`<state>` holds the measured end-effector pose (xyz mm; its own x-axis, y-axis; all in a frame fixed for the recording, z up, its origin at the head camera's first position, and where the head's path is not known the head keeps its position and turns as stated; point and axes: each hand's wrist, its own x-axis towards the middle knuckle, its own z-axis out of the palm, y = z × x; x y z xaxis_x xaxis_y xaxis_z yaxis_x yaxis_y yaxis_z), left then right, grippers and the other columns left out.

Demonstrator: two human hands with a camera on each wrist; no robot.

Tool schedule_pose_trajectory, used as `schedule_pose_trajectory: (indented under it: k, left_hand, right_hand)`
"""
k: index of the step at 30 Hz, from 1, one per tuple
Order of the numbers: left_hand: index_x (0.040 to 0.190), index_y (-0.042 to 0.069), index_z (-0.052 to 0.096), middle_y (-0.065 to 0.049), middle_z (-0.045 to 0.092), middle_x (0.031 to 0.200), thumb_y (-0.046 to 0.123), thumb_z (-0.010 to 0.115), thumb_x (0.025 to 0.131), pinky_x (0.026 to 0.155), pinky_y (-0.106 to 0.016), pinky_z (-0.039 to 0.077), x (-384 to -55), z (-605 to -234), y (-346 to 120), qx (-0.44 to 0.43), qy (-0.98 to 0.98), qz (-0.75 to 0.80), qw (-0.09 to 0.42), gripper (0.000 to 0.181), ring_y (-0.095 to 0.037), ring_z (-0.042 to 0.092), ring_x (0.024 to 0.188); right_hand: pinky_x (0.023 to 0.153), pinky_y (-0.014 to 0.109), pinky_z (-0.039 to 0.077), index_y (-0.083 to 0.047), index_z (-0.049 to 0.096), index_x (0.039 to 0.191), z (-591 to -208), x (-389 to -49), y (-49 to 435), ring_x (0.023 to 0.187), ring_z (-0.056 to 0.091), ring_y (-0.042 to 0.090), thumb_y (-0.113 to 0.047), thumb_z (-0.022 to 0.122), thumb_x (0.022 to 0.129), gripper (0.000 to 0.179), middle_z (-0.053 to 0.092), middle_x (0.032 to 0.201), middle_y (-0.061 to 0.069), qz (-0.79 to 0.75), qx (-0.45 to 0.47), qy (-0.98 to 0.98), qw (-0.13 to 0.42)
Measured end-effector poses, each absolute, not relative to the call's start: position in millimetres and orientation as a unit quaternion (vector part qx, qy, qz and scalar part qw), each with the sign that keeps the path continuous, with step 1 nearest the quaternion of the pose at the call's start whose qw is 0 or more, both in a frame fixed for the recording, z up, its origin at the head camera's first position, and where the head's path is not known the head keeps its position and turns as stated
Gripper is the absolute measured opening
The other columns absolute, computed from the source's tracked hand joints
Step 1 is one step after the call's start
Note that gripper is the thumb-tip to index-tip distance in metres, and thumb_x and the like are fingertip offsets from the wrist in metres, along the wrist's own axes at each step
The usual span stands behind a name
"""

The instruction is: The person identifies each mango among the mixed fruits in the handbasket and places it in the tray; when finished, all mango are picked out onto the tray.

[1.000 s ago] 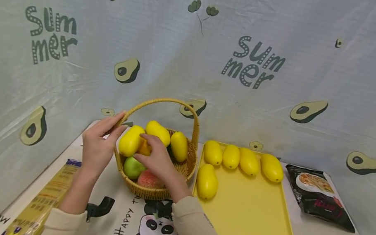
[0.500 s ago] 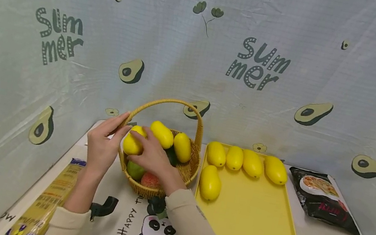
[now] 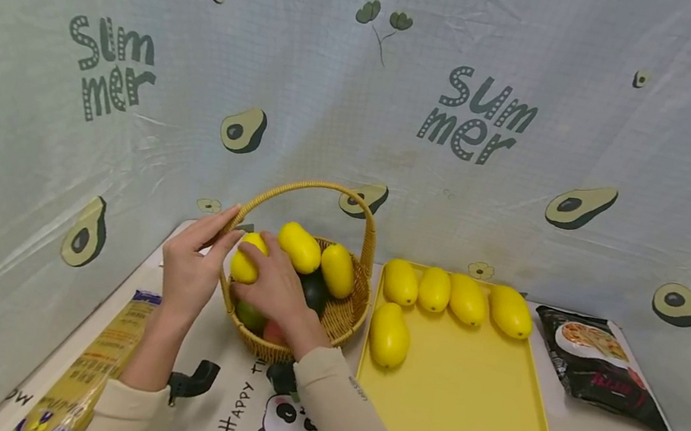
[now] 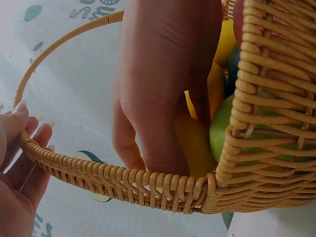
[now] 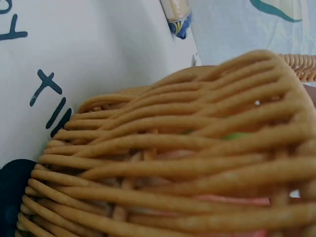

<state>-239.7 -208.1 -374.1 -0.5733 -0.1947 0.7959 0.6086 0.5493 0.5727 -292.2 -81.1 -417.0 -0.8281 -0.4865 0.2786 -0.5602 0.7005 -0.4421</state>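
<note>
A wicker basket (image 3: 343,323) with a tall arched handle (image 3: 316,185) holds several fruits. My left hand (image 3: 191,265) pinches the left side of the handle between thumb and fingers, as the left wrist view also shows. Inside the basket my right hand (image 3: 280,282) grips a yellow mango (image 3: 244,267) at the left, its fingers partly covering it. Two more mangoes, one at the back (image 3: 300,247) and one at the right (image 3: 337,271), lie beside a dark green fruit (image 3: 314,292). A green fruit (image 4: 224,128) and a reddish fruit (image 3: 275,332) are partly hidden beneath the right hand.
Right of the basket lies a yellow tray (image 3: 459,397) with several mangoes along its back and left edges. A black food packet (image 3: 603,369) sits beyond it. A yellow packet (image 3: 93,364) lies left of the left forearm. Printed sheeting (image 3: 350,108) hangs behind.
My right hand has moved left and closed on the left mango, covering more of it and the fruit below. The left hand stays on the handle. The head view has shifted slightly.
</note>
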Motion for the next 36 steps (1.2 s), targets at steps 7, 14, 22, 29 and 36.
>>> schedule_pose_trajectory:
  k: [7, 14, 22, 29, 36]
  left_hand:
    - [0.126, 0.015, 0.070, -0.012, 0.074, 0.111, 0.002, 0.071, 0.089, 0.082, -0.004, 0.048, -240.1, -373.8, -205.3, -0.136, -0.763, -0.453, 0.441, 0.039, 0.010, 0.057, 0.093]
    - [0.126, 0.017, 0.071, -0.011, 0.075, 0.111, 0.003, 0.071, 0.089, 0.082, -0.003, 0.048, -240.2, -374.0, -204.0, -0.133, -0.765, -0.454, 0.437, 0.040, 0.010, 0.057, 0.093]
    - [0.125, 0.018, 0.071, -0.011, 0.075, 0.110, 0.002, 0.072, 0.088, 0.081, -0.003, 0.049, -237.7, -371.4, -204.0, -0.133, -0.763, -0.453, 0.441, 0.041, 0.012, 0.058, 0.094]
    - [0.124, 0.016, 0.072, -0.014, 0.075, 0.109, -0.001, 0.073, 0.087, 0.082, -0.002, 0.049, -237.2, -368.4, -207.0, -0.129, -0.758, -0.453, 0.451, 0.041, 0.013, 0.058, 0.094]
    - [0.123, 0.016, 0.072, -0.014, 0.075, 0.108, -0.001, 0.073, 0.086, 0.082, -0.002, 0.049, -236.6, -369.0, -206.1, -0.128, -0.756, -0.457, 0.450, 0.041, 0.012, 0.058, 0.093]
  right_hand:
    - [0.107, 0.037, 0.047, -0.024, 0.056, 0.137, -418.9, -290.5, -73.8, 0.134, 0.048, 0.025, -0.033, 0.070, 0.090, 0.050, 0.036, 0.157, 0.006, 0.261, 0.310, -0.908, 0.104]
    - [0.104, 0.037, 0.049, -0.019, 0.059, 0.130, -421.8, -285.6, -59.6, 0.129, 0.051, 0.024, -0.021, 0.071, 0.086, 0.045, 0.040, 0.153, 0.007, 0.286, 0.327, -0.893, 0.115]
    - [0.097, 0.036, 0.052, -0.021, 0.060, 0.125, -420.8, -275.8, -37.0, 0.121, 0.055, 0.022, -0.018, 0.071, 0.084, 0.043, 0.039, 0.155, 0.003, 0.317, 0.313, -0.888, 0.117]
    - [0.100, 0.039, 0.051, -0.024, 0.060, 0.123, -420.0, -261.5, -14.3, 0.131, 0.051, 0.024, -0.017, 0.070, 0.081, 0.044, 0.038, 0.156, -0.002, 0.356, 0.288, -0.880, 0.130]
    - [0.089, 0.034, 0.054, -0.024, 0.061, 0.122, -426.2, -252.9, 11.5, 0.130, 0.053, 0.024, -0.015, 0.071, 0.081, 0.043, 0.039, 0.155, -0.004, 0.396, 0.276, -0.862, 0.152]
